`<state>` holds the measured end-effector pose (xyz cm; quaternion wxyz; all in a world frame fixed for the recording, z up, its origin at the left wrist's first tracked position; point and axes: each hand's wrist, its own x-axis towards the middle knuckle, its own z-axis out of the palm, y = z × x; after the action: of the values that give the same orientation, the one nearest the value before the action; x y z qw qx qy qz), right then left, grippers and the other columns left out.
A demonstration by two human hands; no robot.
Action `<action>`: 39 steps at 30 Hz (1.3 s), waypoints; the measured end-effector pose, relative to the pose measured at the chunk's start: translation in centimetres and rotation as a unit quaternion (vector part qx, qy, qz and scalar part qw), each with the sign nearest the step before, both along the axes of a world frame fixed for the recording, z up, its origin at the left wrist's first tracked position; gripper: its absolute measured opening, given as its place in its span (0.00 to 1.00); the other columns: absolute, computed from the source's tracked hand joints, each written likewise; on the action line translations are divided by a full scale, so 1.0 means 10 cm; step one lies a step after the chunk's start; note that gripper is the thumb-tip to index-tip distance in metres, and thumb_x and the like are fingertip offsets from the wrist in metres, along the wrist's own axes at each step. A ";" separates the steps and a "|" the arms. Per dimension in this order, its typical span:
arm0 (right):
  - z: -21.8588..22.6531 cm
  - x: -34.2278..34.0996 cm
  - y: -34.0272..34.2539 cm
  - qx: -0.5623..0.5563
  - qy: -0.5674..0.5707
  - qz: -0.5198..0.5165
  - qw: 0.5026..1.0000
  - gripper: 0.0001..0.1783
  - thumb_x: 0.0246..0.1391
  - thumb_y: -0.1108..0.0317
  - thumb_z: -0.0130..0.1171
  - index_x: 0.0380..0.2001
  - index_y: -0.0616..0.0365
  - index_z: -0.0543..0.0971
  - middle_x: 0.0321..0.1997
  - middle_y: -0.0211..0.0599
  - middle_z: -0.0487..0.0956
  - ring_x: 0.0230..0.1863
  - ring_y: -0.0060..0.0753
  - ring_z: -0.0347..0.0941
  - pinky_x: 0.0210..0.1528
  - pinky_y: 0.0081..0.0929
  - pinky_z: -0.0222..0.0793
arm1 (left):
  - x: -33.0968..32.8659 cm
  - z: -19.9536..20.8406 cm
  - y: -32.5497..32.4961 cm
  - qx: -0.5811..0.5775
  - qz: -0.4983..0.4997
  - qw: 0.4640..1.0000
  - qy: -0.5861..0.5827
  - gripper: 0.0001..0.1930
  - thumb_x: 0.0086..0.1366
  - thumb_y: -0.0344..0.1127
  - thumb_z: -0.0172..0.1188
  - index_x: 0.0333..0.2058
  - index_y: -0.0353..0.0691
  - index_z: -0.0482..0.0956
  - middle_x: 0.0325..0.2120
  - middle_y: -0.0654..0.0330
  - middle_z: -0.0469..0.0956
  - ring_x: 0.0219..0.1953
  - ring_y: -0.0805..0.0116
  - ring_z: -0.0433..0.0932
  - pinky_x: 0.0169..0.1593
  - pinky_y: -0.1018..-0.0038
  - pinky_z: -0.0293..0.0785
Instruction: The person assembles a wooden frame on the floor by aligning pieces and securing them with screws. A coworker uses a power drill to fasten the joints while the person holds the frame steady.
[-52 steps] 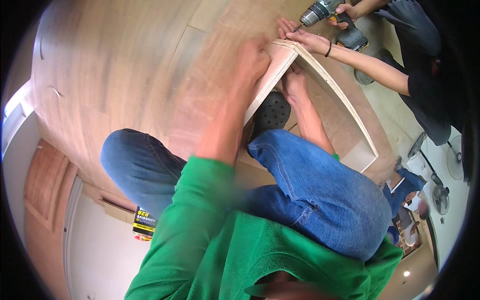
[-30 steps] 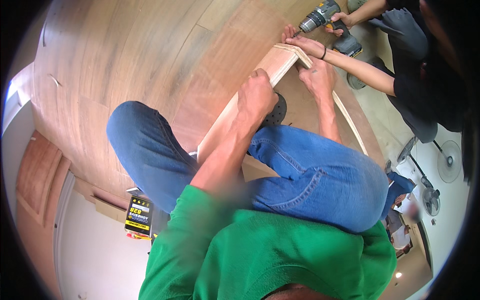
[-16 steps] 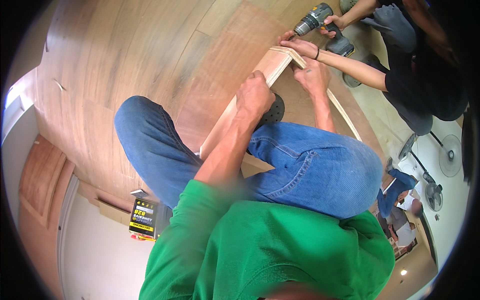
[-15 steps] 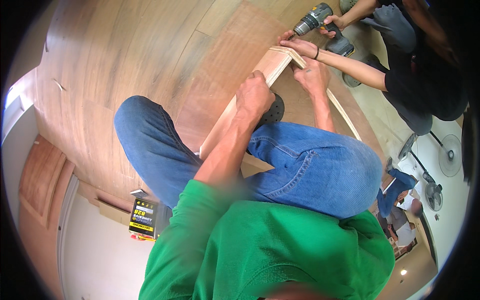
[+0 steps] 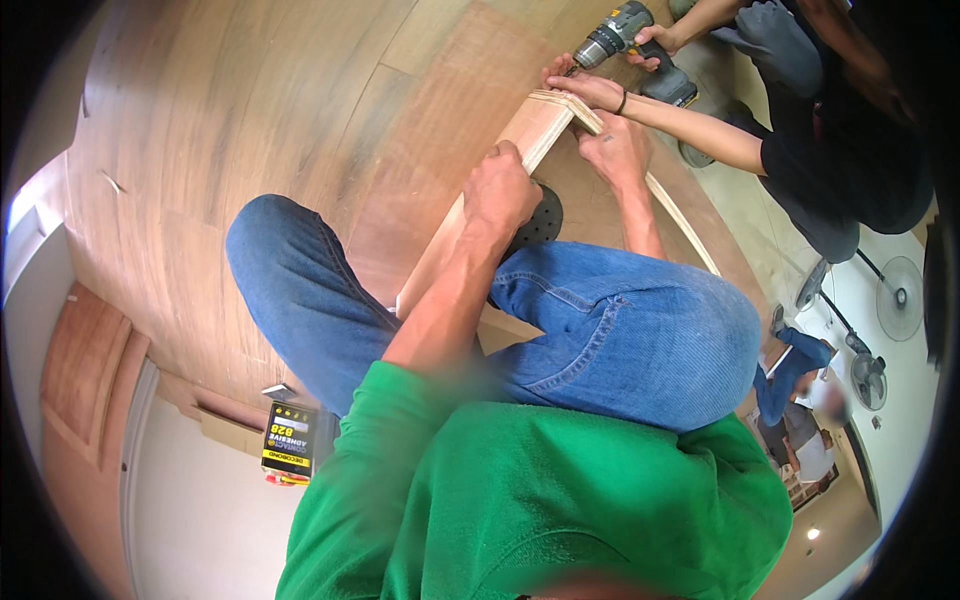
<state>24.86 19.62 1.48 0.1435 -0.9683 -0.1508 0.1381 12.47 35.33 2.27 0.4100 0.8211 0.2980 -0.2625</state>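
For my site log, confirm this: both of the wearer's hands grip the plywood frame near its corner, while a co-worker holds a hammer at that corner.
One thing is wrong: the co-worker holds a drill, not a hammer. The head view shows its tip at the frame's corner. The rest stands: the left hand and right hand both grip the frame near the corner.

Bright, even light fills the scene, with a paler glow at the far left edge and only soft shadows under the plywood frame [image 5: 520, 150]. Fisheye distortion bends straight edges toward a black rim; the green sleeve [image 5: 420, 470] nearest the lens blurs.
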 end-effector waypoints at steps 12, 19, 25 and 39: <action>0.05 0.01 0.04 -0.021 0.016 -0.004 1.000 0.14 0.50 0.59 0.72 0.41 0.45 0.93 0.36 0.45 0.89 0.40 0.56 0.88 0.44 0.51 0.82 | 0.00 -0.02 0.00 0.003 -0.007 1.000 -0.008 0.22 0.57 0.31 0.69 0.51 0.32 0.82 0.42 0.34 0.87 0.49 0.33 0.87 0.55 0.46 0.83; 0.04 0.02 0.03 -0.022 0.015 0.001 1.000 0.15 0.50 0.59 0.72 0.42 0.43 0.93 0.37 0.46 0.90 0.41 0.56 0.88 0.45 0.51 0.82 | 0.02 -0.01 0.01 -0.003 -0.004 1.000 0.000 0.22 0.58 0.31 0.70 0.52 0.32 0.82 0.43 0.34 0.87 0.50 0.34 0.87 0.55 0.47 0.82; 0.04 0.01 0.03 -0.027 0.018 -0.011 0.999 0.15 0.50 0.59 0.71 0.42 0.44 0.93 0.37 0.48 0.89 0.41 0.57 0.88 0.46 0.51 0.82 | 0.03 0.00 0.01 0.003 -0.014 1.000 0.002 0.23 0.58 0.31 0.70 0.52 0.32 0.82 0.42 0.34 0.88 0.49 0.34 0.88 0.55 0.47 0.83; 0.05 -0.01 0.03 -0.014 0.002 -0.001 1.000 0.13 0.51 0.58 0.72 0.40 0.45 0.93 0.35 0.45 0.89 0.39 0.56 0.88 0.44 0.51 0.82 | 0.07 0.12 0.06 -0.017 -0.023 0.999 0.014 0.20 0.58 0.27 0.65 0.50 0.27 0.81 0.50 0.35 0.86 0.52 0.35 0.87 0.56 0.47 0.83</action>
<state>24.80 19.95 1.99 0.1305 -0.9700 -0.1477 0.1420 13.13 35.94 3.47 0.4137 0.8167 0.2801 -0.2887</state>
